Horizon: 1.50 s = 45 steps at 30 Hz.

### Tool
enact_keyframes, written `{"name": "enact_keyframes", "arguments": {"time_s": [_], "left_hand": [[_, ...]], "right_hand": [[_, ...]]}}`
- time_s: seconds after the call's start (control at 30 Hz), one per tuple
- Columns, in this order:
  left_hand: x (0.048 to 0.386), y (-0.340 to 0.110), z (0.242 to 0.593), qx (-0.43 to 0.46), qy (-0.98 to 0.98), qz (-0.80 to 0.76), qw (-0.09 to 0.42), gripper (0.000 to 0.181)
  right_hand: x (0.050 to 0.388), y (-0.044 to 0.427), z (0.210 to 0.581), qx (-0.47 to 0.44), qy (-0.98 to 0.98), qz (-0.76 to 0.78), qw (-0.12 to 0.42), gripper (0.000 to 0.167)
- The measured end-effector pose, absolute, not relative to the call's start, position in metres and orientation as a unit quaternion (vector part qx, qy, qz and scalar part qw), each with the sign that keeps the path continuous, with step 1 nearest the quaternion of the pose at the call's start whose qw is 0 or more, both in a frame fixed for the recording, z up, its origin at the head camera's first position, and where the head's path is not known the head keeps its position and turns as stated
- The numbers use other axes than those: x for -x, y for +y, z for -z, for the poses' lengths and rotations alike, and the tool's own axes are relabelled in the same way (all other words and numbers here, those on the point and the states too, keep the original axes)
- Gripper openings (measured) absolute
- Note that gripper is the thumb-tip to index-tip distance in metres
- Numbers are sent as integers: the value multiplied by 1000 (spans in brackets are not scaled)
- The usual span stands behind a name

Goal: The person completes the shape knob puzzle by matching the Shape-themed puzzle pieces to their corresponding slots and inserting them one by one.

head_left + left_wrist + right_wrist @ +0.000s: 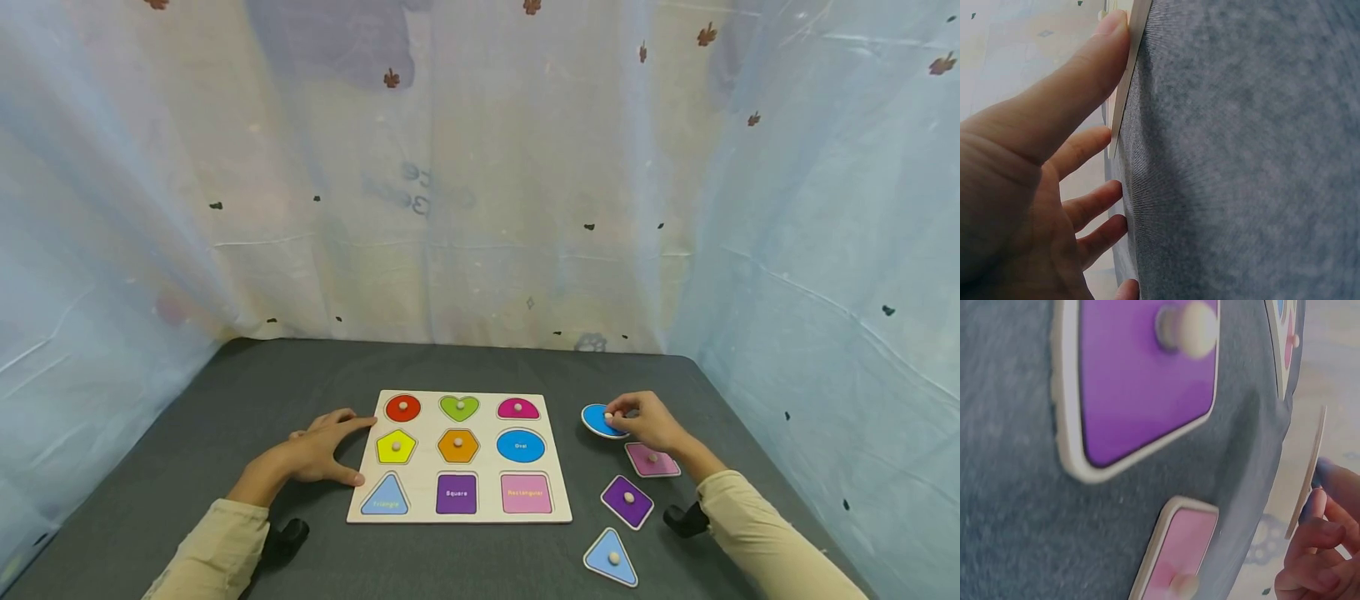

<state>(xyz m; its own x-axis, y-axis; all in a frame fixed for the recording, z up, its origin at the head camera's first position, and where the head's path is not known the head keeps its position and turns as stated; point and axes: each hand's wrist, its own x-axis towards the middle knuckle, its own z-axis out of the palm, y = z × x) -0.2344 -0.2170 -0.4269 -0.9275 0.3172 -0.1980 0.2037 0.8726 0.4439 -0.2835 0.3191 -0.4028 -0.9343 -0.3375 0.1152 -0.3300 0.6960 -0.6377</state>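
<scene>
A wooden shape puzzle board (483, 458) lies on the grey cloth, with several knobbed pieces in its upper places. Its oval, triangle, square and rectangle places show printed names and no knobs. My left hand (322, 450) rests at the board's left edge, thumb and forefinger spread and touching it; the left wrist view shows the thumb (1100, 56) on the edge. To the right of the board, my right hand (648, 421) pinches the knob of the blue oval piece (597, 419). In the right wrist view that oval piece (1310, 472) is edge-on, raised off the cloth.
Right of the board lie a pink rectangle piece (651, 461), a purple square piece (627, 502) and a light blue triangle piece (612, 558), knobs up. A pale patterned curtain (480, 208) hangs behind the table and along both sides.
</scene>
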Motion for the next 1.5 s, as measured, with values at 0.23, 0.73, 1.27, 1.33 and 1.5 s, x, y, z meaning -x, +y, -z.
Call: {"name": "enact_keyframes", "arguments": {"time_s": [0.23,0.73,1.27,1.33,1.5], "left_hand": [[234,-217,427,-138,959,-211,131,101],[234,-217,427,-140,958,-215,128,101],[234,-217,428,-138,958,-215,127,101],[234,-217,428,-138,959,-214,127,101],[235,-217,427,-137,958,-214,129,101]], "right_hand": [[283,308,404,185,919,347,20,14],[279,282,403,206,913,351,39,12],[281,254,409,226,906,354,54,12],[282,250,411,235,903,355,55,12],[280,241,414,250,897,360,58,11]]}}
